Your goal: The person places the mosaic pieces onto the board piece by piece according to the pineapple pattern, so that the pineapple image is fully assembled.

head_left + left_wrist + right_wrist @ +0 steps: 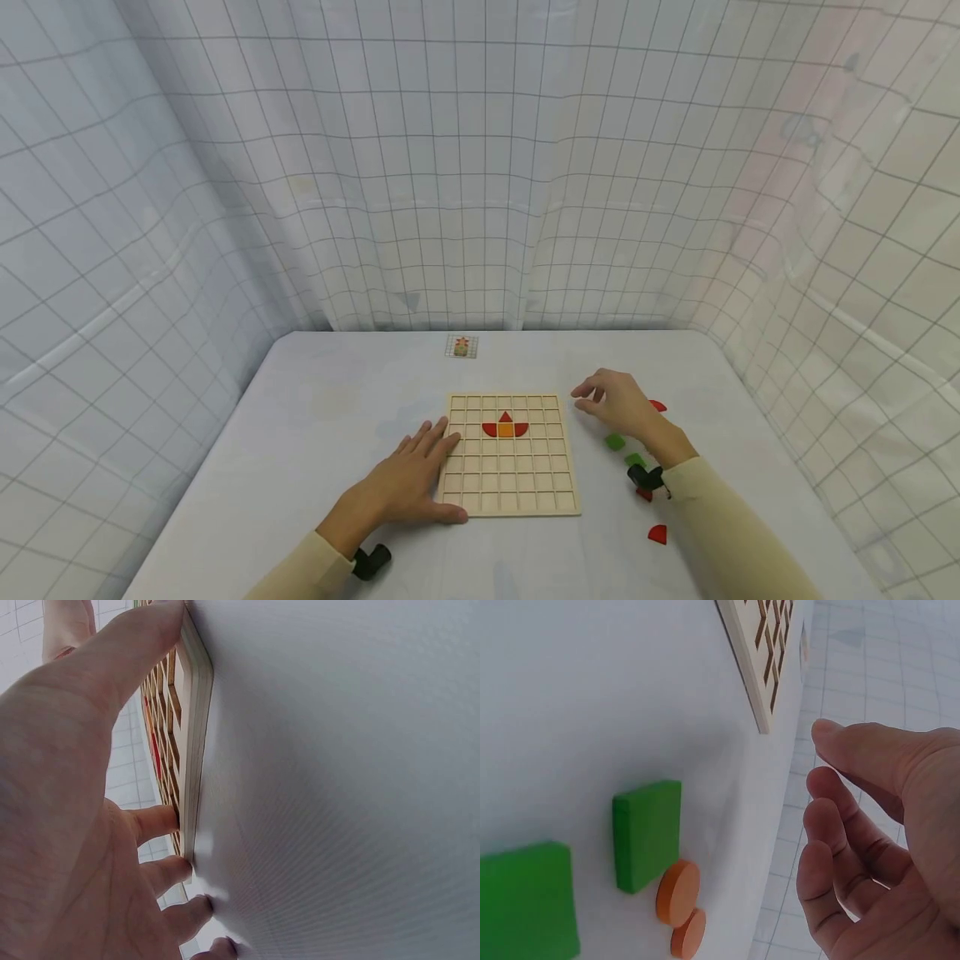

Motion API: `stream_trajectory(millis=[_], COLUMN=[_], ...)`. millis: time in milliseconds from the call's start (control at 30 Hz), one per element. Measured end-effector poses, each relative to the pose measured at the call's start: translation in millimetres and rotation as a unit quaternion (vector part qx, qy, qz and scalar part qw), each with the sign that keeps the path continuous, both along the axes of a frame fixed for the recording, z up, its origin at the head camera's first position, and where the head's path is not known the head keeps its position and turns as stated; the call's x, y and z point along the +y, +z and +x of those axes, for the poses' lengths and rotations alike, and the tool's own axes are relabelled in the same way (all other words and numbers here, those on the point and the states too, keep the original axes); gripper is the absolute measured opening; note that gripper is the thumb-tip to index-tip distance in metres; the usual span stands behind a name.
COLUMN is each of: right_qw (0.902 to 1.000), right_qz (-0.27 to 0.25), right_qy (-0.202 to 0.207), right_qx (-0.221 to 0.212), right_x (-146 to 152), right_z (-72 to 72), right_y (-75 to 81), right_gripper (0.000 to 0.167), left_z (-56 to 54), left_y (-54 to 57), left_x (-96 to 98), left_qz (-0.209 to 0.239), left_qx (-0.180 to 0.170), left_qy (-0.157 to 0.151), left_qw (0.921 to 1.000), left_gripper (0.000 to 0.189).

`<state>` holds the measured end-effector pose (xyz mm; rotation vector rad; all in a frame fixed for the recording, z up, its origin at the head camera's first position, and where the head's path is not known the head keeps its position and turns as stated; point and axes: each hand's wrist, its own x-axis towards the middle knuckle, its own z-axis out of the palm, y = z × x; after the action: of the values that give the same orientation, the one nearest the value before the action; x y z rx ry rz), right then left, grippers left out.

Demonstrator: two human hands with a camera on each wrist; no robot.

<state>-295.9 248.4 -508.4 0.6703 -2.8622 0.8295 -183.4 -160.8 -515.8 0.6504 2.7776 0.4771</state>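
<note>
A wooden grid board lies flat on the white table. In it sit an orange square, a red triangle above, and a red quarter-round piece on each side of the square. My left hand rests spread along the board's left edge, thumb at the near corner and a fingertip on the rim. To the right of the board hovers my right hand, fingers loosely bent, nothing visible between them. Beneath it, the right wrist view shows green squares and two orange discs.
Red pieces lie near the right forearm, one quarter-round towards the front and another beyond the wrist. A small pattern card lies at the table's back. White gridded curtains surround the table.
</note>
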Motion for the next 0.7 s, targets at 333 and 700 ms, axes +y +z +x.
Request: stream_trajectory(millis=[333, 700], right_qw=[0.9985, 0.9976], right_qz=[-0.008, -0.004], right_qy=[-0.043, -0.068], right_qx=[-0.033, -0.009], right_x=[37, 77], right_z=[0.7, 2.3], right_y=[-1.1, -7.9], right_gripper=[0.015, 0.018], left_z=[0.8, 3.2], left_y=[-0.1, 3.3], left_x=[0.8, 1.9], left_qz=[-0.004, -0.005], left_qx=[0.001, -0.002], left_qy=[0.004, 0.005], left_qw=[1.0, 1.0], left_gripper=[0.13, 0.129])
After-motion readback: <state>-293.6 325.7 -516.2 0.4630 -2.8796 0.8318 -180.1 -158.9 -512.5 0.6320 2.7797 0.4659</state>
